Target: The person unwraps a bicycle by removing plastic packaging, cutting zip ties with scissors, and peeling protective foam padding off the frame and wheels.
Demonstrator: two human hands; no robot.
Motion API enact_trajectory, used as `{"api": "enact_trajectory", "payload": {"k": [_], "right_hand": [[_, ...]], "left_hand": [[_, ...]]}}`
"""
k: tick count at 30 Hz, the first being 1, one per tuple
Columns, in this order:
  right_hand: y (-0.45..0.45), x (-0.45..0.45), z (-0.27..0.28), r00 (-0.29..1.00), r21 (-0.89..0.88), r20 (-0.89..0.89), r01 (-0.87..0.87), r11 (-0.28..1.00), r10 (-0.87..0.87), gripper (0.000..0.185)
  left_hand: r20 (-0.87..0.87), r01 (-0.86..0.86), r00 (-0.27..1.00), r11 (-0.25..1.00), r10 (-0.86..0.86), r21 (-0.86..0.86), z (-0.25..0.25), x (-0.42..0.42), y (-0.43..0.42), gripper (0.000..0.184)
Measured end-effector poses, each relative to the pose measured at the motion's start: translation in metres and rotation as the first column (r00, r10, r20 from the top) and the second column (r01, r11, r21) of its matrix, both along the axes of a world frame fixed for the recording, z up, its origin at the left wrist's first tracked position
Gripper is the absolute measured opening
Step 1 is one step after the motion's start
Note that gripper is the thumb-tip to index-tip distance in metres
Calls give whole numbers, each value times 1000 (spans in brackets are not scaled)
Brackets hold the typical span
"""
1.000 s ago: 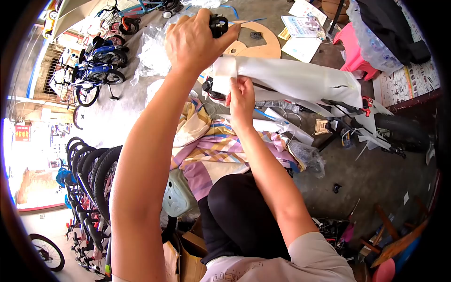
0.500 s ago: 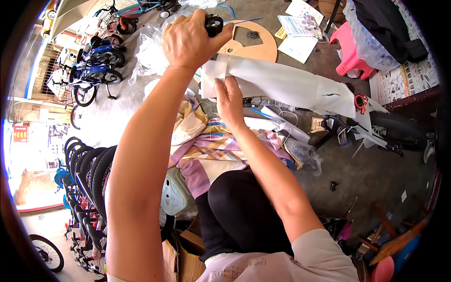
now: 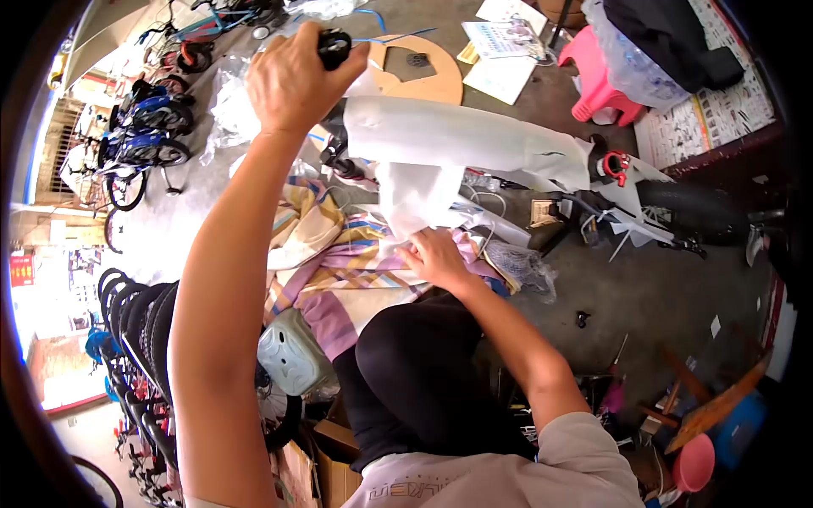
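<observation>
A bicycle frame tube in white foam wrapping (image 3: 466,131) lies across the view in front of me. My left hand (image 3: 292,80) is closed round a black rounded bicycle part (image 3: 334,48) near the tube's left end; most of it is hidden by the palm. Below the tube hangs a loose foam flap (image 3: 415,195). With its fingers, my right hand (image 3: 436,256) pinches the lower end of that flap. At the tube's right end are a red clamp (image 3: 614,167) and a black tire (image 3: 694,207).
Beneath the tube lies a checked cloth (image 3: 339,271). A pale green plastic piece (image 3: 292,351) is beside my knee. Bicycles (image 3: 148,127) stand at left, with several black tires (image 3: 144,322) nearer. A pink stool (image 3: 597,76) and a cardboard disc (image 3: 440,72) are beyond the frame.
My right hand has moved down from the tube's left end, drawing a foam flap away with it. Dark parts at that end now show. My left hand keeps its hold.
</observation>
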State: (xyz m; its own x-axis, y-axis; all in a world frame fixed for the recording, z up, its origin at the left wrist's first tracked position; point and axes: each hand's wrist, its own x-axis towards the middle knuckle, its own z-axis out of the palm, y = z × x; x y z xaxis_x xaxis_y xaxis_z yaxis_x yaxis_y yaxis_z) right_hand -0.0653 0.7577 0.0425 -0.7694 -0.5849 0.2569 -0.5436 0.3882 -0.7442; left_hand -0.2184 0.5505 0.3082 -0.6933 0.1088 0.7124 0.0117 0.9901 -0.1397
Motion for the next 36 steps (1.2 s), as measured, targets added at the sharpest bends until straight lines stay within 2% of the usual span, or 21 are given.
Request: {"api": "enact_trajectory", "payload": {"k": [1, 3, 5, 7, 9, 10, 13, 14, 15, 17, 20, 22, 25, 27, 29, 31, 32, 33, 34, 35, 36], "right_hand": [[13, 1, 45, 978, -271, 195, -15, 962, 70, 38], [29, 6, 53, 961, -464, 277, 135, 875, -1, 44], [40, -5, 51, 717, -534, 697, 534, 656, -16, 59], [48, -36, 68, 523, -501, 852, 790, 353, 38, 58], [63, -63, 81, 523, -516, 846, 754, 407, 103, 56], [67, -75, 86, 504, -527, 846, 748, 404, 172, 50], [79, -105, 95, 513, -524, 844, 726, 446, 156, 40], [79, -112, 136, 641, -679, 732, 659, 322, 231, 34], [81, -119, 168, 741, -684, 669, 581, 441, 61, 28], [66, -130, 221, 858, -723, 511, 466, 510, -59, 28], [33, -165, 231, 888, -726, 444, 434, 534, -119, 31], [12, -203, 238, 855, -777, 519, 479, 408, -15, 34], [-16, -266, 225, 817, -720, 571, 543, 432, -75, 42], [-20, -316, 177, 688, -568, 714, 680, 463, -134, 41], [-10, -364, 114, 431, -371, 884, 883, 287, -182, 39], [17, -392, 68, 274, -245, 906, 961, 128, -322, 40], [38, -406, 46, 176, -85, 738, 982, 170, -651, 44], [53, -379, 80, 147, -31, 681, 984, 173, -717, 49], [78, -386, 76, 217, -8, 572, 966, 260, -791, 49], [97, -405, 55, 278, -216, 792, 960, 176, -543, 52], [115, -410, 46, 370, -210, 777, 915, 346, -509, 56]], "left_hand": [[-1, 14, 1000, 1000, -14, -9, 2, 1, 1, 50], [-63, 18, 998, 999, -21, -44, 3, 0, 1, 50], [-55, 26, 998, 998, -29, -53, 0, 2, -1, 50], [-65, 39, 997, 998, -42, -45, 2, 3, 3, 50], [45, 5, 999, 1000, -6, 17, 5, 7, 4, 53], [40, 3, 999, 1000, -4, 18, 4, 6, 4, 52], [6, -9, 1000, 1000, 9, -10, 3, 4, 3, 50], [-19, 4, 1000, 1000, -5, -7, 2, 4, 4, 50], [-33, 8, 999, 1000, -8, -8, 4, 5, 6, 50], [2, -15, 1000, 1000, 15, 4, 3, 6, 4, 49], [-18, -4, 1000, 1000, 4, 26, 2, 3, 6, 49], [-29, 5, 1000, 1000, -5, 22, 2, 5, 4, 49], [-21, -7, 1000, 1000, 7, 6, 2, 6, 5, 49], [-29, 18, 999, 1000, -18, 6, -1, 6, 3, 49], [-49, 43, 998, 999, -43, 10, 0, 4, 3, 49], [-49, 38, 998, 999, -37, 14, 1, 11, 4, 48], [-67, 51, 996, 999, -51, 7, -1, 13, 4, 47], [-69, 50, 996, 999, -50, 4, 0, 14, 4, 47], [-50, 42, 998, 999, -42, 13, 0, 16, 5, 47], [-31, 30, 999, 999, -29, 24, 0, 17, 5, 47], [-60, 36, 998, 999, -36, -11, 2, 18, 6, 47]]}}
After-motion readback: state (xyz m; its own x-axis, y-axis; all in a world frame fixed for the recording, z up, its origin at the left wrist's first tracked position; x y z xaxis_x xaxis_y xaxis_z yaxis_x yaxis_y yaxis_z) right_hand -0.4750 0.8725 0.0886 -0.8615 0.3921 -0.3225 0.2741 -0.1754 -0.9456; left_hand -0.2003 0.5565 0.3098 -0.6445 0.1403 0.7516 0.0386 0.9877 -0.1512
